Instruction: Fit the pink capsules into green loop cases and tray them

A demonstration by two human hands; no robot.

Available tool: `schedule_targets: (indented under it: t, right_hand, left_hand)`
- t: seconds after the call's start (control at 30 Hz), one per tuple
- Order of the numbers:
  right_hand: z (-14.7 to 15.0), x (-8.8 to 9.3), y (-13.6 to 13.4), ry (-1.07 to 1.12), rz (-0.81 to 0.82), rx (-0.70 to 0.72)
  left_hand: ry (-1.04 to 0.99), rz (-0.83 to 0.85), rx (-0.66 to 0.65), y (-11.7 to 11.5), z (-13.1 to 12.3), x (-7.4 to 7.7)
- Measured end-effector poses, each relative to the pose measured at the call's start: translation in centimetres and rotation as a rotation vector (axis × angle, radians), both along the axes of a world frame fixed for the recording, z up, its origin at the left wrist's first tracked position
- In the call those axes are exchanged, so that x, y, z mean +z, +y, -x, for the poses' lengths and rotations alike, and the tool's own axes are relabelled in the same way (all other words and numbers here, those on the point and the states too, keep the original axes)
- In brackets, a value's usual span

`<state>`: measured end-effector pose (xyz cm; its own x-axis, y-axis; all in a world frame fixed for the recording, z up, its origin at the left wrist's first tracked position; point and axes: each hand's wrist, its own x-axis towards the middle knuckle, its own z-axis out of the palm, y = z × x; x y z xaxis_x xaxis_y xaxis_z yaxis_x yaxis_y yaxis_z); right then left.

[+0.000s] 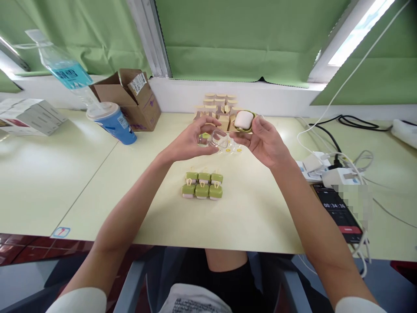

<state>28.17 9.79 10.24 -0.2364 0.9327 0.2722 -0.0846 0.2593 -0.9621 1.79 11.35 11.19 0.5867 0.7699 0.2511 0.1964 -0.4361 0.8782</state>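
Over the middle of the table, my left hand (195,141) has its fingers closed around a clear plastic piece (220,138) shaped like a small cup or cover. My right hand (265,139) grips a small green case with a rounded white part (243,120), the white side turned towards me. Below the hands, several little green-and-white cases (202,190) with cream loops stand in two rows. Small clear packets with yellow marks (233,149) lie behind the fingers, partly hidden. Rows of little tan boxes (210,108) sit further back against the wall.
An open cardboard box (137,104) and a blue cup (117,126) stand at the back left, with a tilted clear bottle (68,71) on the cup. A white carton (31,116) is far left. Chargers (340,176), cables and a phone (339,213) lie right.
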Motion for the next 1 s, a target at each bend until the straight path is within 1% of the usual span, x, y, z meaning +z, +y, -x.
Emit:
schedule_targets:
  t: [0.13,0.2,0.27,0.47,0.53,0.63,0.77,0.83,0.93,1.0]
  right_hand:
    - [-0.2,0.0,-0.3,-0.139,-0.135,-0.041]
    - [0.1,0.0,-0.6,-0.191,-0.197,-0.031]
    - [0.5,-0.1,-0.8,-0.223,-0.251,-0.050]
    - [1.2,-0.3,-1.3,-0.266,-0.403,-0.202]
    - [1.1,-0.4,-1.2,-0.335,-0.439,-0.204]
    - [0.8,-0.6,-1.0,-0.461,-0.470,-0.170]
    - [0.8,-1.1,-0.8,-0.565,-0.505,-0.167]
    - [1.1,-1.3,-0.9,-0.643,-0.572,-0.204]
    - [1.9,-1.9,-1.0,-0.816,-0.713,-0.310]
    - [2.5,-2.5,-1.1,-0.915,-0.778,-0.377]
  left_hand:
    - [-0.096,-0.007,0.015,0.1,-0.5,-0.6]
    - [-0.111,-0.027,0.034,0.1,-0.7,-0.8]
    - [-0.103,-0.045,0.043,0.1,-0.8,-0.9]
    - [-0.047,-0.057,0.067,-0.2,-0.7,-0.5]
    - [-0.042,-0.044,0.060,-0.4,-0.8,-0.5]
    - [-0.042,-0.026,0.057,-0.6,-1.0,-0.5]
    - [-0.075,0.021,0.057,-0.5,-1.3,-0.6]
    - [-0.098,0.067,0.087,-0.4,-1.3,-0.6]
    - [-0.151,0.124,0.169,-0.2,-1.2,-0.6]
    - [-0.172,0.157,0.174,-0.1,-1.2,-0.7]
